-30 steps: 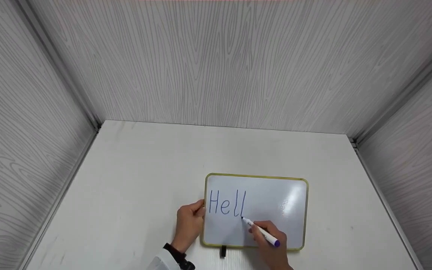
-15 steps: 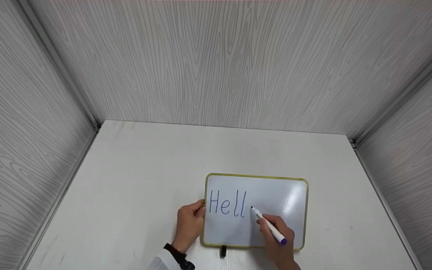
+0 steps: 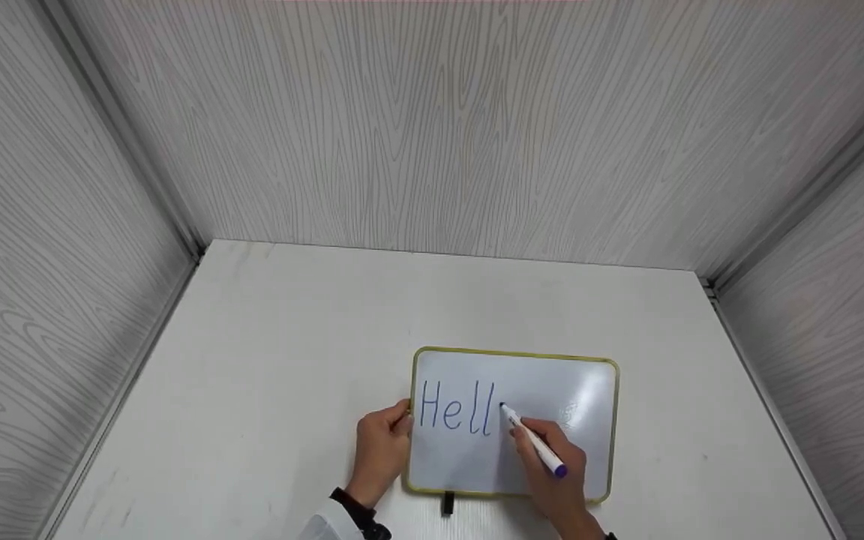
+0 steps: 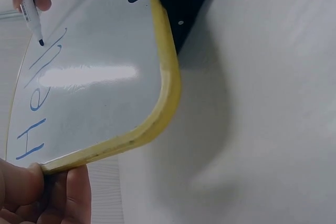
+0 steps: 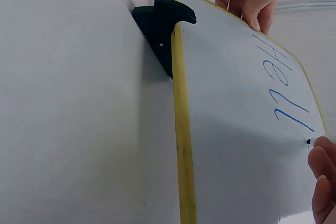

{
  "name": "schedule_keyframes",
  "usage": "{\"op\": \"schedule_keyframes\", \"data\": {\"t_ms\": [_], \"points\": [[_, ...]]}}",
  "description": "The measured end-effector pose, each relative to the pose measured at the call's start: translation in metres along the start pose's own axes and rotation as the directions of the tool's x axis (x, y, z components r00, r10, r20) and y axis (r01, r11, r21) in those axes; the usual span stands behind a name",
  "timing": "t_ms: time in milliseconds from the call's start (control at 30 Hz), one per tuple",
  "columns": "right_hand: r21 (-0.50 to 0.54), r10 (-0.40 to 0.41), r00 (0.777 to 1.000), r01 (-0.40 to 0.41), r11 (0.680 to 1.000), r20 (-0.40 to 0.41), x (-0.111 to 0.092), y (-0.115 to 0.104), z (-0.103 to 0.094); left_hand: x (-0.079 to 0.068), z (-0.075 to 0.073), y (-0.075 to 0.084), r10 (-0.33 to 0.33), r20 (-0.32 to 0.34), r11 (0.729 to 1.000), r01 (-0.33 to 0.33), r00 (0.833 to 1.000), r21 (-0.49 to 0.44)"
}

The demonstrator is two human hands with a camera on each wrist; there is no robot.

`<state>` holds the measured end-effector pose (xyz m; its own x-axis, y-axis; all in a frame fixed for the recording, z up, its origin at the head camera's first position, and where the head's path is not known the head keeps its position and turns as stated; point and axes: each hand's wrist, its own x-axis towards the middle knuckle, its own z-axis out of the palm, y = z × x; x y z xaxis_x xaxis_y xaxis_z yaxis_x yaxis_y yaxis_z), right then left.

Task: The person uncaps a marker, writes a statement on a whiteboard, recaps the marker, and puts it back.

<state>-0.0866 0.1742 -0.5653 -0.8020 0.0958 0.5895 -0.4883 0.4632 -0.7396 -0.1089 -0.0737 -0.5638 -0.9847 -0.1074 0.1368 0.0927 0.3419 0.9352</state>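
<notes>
A small whiteboard (image 3: pixel 469 465) with a yellow frame bears the letters "Hell" (image 3: pixel 456 409) in blue. My left hand (image 3: pixel 381 454) grips its left edge; in the left wrist view the thumb (image 4: pixel 23 182) lies on the front of the frame and the fingers curl behind. With my right hand (image 3: pixel 556 465) I hold a white marker (image 3: pixel 537 444) with a purple end. The marker's dark tip is at the board's surface, just right of the last "l". In the right wrist view the right fingers (image 5: pixel 323 163) show only partly, at the right edge.
A black clip-like stand (image 5: pixel 160 30) holds the board's lower edge, propping it tilted above the white table (image 3: pixel 289 337). Grey wood-grain panels (image 3: pixel 432 127) enclose the table at the back and both sides. A black band (image 3: pixel 357 510) circles the left wrist.
The marker tip has left the foot of the second "l" and moved right and up to a spot beside its upper half. The left hand and the board have stayed in place.
</notes>
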Motion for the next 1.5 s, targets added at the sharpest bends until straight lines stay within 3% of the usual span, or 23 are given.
{"op": "schedule_keyframes", "data": {"t_ms": [233,500,867,1100,1333,1500], "points": [[0.031,0.038,0.998,-0.039,0.999,0.044,-0.009,-0.002,0.001,0.0,0.0,0.0,0.02,0.006,1.0,-0.02,1.0,0.004],[-0.006,0.054,0.998,-0.054,0.999,0.033,-0.02,0.0,-0.006,0.0,0.0,-0.001,0.021,-0.005,1.0,-0.021,1.0,-0.004],[-0.033,0.094,0.996,-0.094,0.995,-0.007,-0.007,-0.002,-0.011,0.001,0.0,-0.002,0.025,-0.002,1.0,-0.025,1.0,-0.001],[-0.037,-0.006,1.0,0.006,0.999,-0.012,0.003,0.003,-0.008,0.002,0.0,-0.001,-0.01,0.025,0.999,0.011,1.0,-0.031],[0.06,-0.114,0.993,0.114,0.992,-0.002,-0.007,-0.003,-0.013,0.0,0.0,0.001,-0.029,0.043,0.999,0.03,0.999,-0.031],[0.039,-0.136,0.991,0.136,0.99,-0.003,-0.009,0.002,-0.022,0.002,0.001,0.003,-0.041,0.048,0.998,0.043,0.998,-0.047]]}}
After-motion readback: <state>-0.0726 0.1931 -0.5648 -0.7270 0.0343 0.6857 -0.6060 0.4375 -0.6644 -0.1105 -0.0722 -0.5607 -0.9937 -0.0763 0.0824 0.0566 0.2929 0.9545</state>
